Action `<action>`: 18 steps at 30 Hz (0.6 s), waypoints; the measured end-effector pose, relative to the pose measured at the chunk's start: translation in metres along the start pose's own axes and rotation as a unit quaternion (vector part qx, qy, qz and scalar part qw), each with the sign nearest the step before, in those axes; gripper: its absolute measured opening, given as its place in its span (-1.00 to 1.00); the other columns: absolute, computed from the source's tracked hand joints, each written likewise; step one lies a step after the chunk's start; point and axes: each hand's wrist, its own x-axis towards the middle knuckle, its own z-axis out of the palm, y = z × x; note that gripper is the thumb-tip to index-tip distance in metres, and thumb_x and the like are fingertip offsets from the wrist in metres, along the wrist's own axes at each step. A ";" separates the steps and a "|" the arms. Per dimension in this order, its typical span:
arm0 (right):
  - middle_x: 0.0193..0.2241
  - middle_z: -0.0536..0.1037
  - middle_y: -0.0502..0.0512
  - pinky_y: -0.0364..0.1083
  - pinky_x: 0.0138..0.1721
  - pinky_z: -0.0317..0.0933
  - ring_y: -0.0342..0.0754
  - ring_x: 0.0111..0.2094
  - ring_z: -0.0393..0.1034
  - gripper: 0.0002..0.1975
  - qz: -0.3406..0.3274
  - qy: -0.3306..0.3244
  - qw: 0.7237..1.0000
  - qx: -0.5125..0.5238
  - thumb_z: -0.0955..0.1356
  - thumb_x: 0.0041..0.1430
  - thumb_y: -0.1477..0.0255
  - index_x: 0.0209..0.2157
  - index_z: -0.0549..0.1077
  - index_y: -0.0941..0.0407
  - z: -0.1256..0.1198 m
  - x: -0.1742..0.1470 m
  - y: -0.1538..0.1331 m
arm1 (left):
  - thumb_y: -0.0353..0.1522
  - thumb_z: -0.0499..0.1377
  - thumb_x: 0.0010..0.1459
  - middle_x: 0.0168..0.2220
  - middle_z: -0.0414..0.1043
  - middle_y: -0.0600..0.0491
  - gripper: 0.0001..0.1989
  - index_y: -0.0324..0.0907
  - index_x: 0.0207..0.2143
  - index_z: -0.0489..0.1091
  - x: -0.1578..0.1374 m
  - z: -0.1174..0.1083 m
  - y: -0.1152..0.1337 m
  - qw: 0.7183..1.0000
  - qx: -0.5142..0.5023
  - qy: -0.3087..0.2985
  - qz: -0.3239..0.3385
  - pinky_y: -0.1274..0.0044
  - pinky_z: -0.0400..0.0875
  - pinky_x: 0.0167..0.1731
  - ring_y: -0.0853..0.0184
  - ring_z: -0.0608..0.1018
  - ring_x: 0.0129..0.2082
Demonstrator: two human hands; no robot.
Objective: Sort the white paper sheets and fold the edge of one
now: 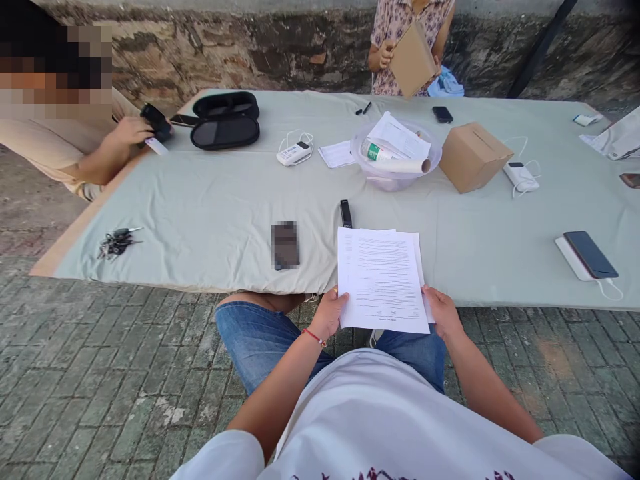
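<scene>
Several printed paper sheets (383, 280) are stacked unevenly at the table's near edge, their lower part over my lap. My left hand (331, 312) grips the left edge of the sheets, thumb on top; a red bracelet circles that wrist. On the opposite side, my right hand (443, 312) pinches the lower right edge, where an under sheet sticks out. The print appears upside down to me. Just beyond the sheets lies a small black device (345, 213), close to their top edge. A dark phone (285, 245) rests to the left.
On the cloth-covered table (225, 213) stand a plastic basin (395, 180) with papers and a bottle, a cardboard box (475, 157), a black case (225, 130), keys (117, 243), and a phone on a power bank (587, 257). Two people sit across and left; one holds a cardboard box (413, 60).
</scene>
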 end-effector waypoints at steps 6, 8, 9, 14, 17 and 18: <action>-0.17 0.63 0.15 0.04 -0.15 0.44 0.15 -0.16 0.54 -0.56 0.038 -0.085 0.996 0.015 0.45 0.03 0.08 -0.16 0.58 0.10 0.002 -0.001 -0.003 | -0.25 0.37 -0.05 -0.08 0.55 -0.14 -0.47 -0.22 -0.02 0.37 -0.009 0.005 0.003 0.998 0.014 -0.042 -0.032 0.33 0.46 -0.06 0.15 0.58 -0.10; -0.18 0.64 0.14 0.06 -0.13 0.44 0.15 -0.16 0.55 -0.55 0.031 -0.079 0.996 0.005 0.48 -0.01 0.12 -0.14 0.57 0.11 0.002 0.001 0.000 | -0.24 0.34 0.00 -0.11 0.56 -0.12 -0.52 -0.21 -0.04 0.37 -0.015 0.001 0.006 0.997 0.019 -0.053 -0.059 0.39 0.51 -0.21 0.19 0.60 -0.18; -0.17 0.63 0.14 0.07 -0.11 0.44 0.15 -0.16 0.55 -0.54 0.029 -0.073 0.997 0.008 0.48 -0.01 0.13 -0.13 0.56 0.11 0.002 0.002 0.002 | -0.24 0.33 0.01 -0.15 0.57 -0.12 -0.56 -0.21 -0.07 0.38 -0.018 -0.002 0.008 0.995 0.025 -0.057 -0.078 0.42 0.52 -0.29 0.21 0.61 -0.23; -0.14 0.63 0.13 0.08 -0.09 0.44 0.15 -0.15 0.55 -0.55 0.033 -0.055 0.998 0.021 0.48 -0.01 0.15 -0.12 0.56 0.11 0.001 0.003 0.006 | -0.32 0.33 -0.04 -0.45 0.51 0.01 -0.72 -0.24 -0.29 0.37 -0.033 -0.015 0.008 0.984 0.078 -0.057 -0.148 0.51 0.49 -0.45 0.34 0.57 -0.50; -0.15 0.63 0.12 0.07 -0.10 0.45 0.15 -0.16 0.55 -0.57 0.034 -0.049 0.998 0.022 0.48 0.00 0.15 -0.13 0.56 0.10 0.003 0.002 0.004 | -0.29 0.33 -0.03 -0.51 0.47 0.07 -0.71 -0.20 -0.32 0.31 -0.035 -0.015 -0.001 0.983 0.104 -0.041 -0.144 0.62 0.37 -0.59 0.41 0.52 -0.58; -0.16 0.63 0.12 0.07 -0.11 0.46 0.15 -0.16 0.55 -0.57 0.033 -0.048 0.998 0.022 0.47 0.01 0.14 -0.13 0.56 0.10 0.003 0.001 0.003 | -0.28 0.32 -0.02 -0.53 0.44 0.10 -0.71 -0.19 -0.33 0.29 -0.035 -0.014 -0.004 0.984 0.113 -0.030 -0.132 0.66 0.27 -0.66 0.45 0.48 -0.64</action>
